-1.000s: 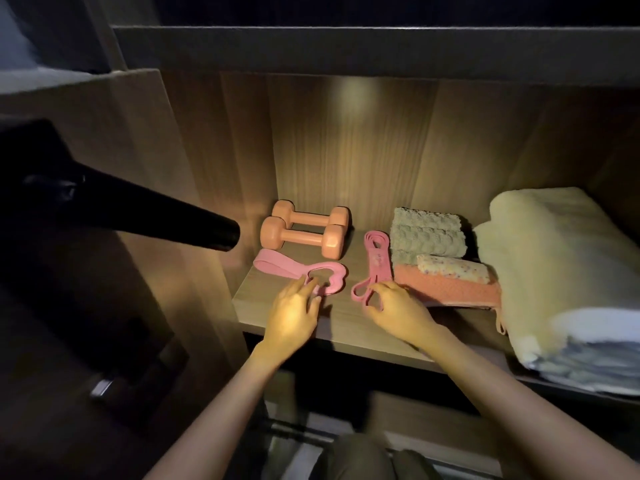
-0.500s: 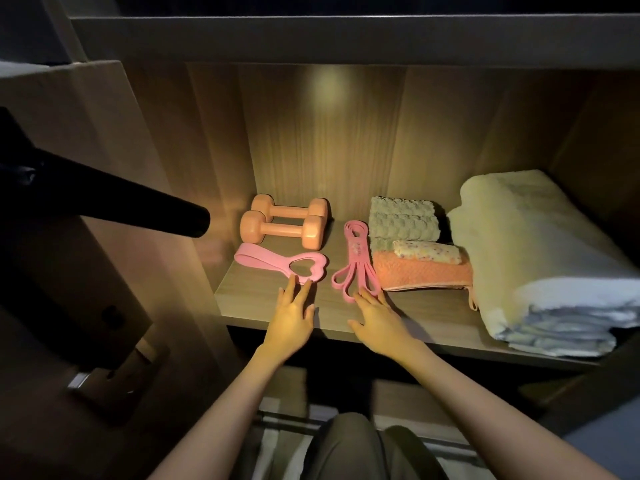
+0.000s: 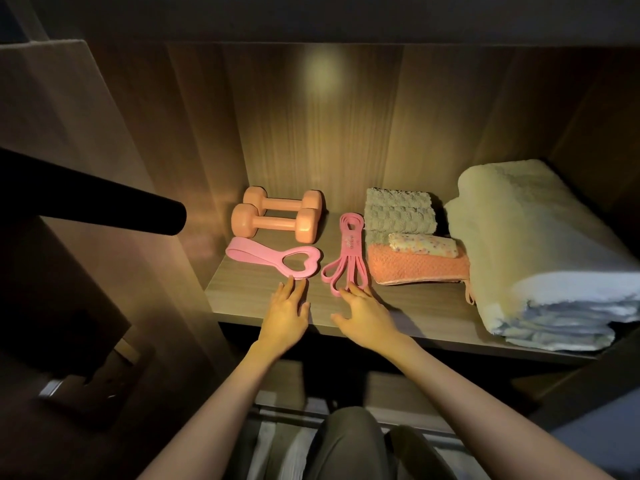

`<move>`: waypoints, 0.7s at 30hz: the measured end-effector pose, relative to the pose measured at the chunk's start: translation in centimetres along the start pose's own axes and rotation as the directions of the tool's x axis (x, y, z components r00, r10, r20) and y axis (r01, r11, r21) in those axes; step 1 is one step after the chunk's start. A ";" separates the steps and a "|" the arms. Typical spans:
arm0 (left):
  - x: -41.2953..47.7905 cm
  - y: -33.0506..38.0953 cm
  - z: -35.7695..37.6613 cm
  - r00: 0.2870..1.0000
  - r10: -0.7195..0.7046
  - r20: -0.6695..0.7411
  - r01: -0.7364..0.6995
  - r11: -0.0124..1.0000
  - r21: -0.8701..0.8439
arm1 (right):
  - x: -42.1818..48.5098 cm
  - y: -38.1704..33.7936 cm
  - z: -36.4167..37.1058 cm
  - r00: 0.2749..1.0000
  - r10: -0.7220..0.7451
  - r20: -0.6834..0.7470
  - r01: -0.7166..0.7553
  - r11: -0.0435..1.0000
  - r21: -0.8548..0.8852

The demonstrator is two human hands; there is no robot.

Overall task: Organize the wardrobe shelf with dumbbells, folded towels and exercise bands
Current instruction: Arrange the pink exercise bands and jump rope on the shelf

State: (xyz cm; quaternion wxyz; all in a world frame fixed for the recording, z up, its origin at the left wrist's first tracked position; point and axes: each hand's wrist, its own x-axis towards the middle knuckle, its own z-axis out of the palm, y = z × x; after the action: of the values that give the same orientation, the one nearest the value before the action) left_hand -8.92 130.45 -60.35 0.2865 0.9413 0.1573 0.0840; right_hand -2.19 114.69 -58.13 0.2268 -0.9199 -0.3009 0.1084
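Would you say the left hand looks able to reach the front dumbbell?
Probably yes: the left hand is open and empty, and only the heart-looped pink band lies between it and the front dumbbell, flat enough to reach over.

Left hand (image 3: 287,311) just left of frame centre, palm down, fingers straight and close together, pointing up-frame. Right hand (image 3: 363,311) just right of it, palm down, fingers spread, thumb out to left. Hands apart, nothing gripped. Both forearms bare, rising from bottom edge, converging toward centre.
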 end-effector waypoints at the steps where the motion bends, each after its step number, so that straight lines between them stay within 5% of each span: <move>1: 0.0 0.0 0.0 1.000 0.001 0.001 -0.001 1.000 0.002 | 0.0 -0.1 0.0 1.000 -0.001 -0.001 0.001 1.000 0.009; 9: -0.2 0.4 0.0 0.999 -0.033 0.002 0.033 0.999 -0.006 | -0.5 1.6 -0.9 0.995 -0.088 0.046 0.086 0.995 0.058; 15: -0.9 3.2 -0.3 0.961 0.053 -0.273 -0.038 0.998 0.057 | -0.9 3.7 -3.7 0.989 -0.142 -0.033 0.143 0.989 0.035; 21: 1.2 7.3 -0.7 0.980 0.123 -0.155 -0.096 0.981 0.170 | -0.8 4.3 -7.8 0.985 -0.124 -0.121 0.113 0.989 -0.096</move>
State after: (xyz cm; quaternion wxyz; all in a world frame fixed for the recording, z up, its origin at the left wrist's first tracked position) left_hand -6.12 125.49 -55.56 0.1902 0.9585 0.1344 0.1643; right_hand 1.94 108.42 -53.37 0.2102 -0.9146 -0.3447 0.0225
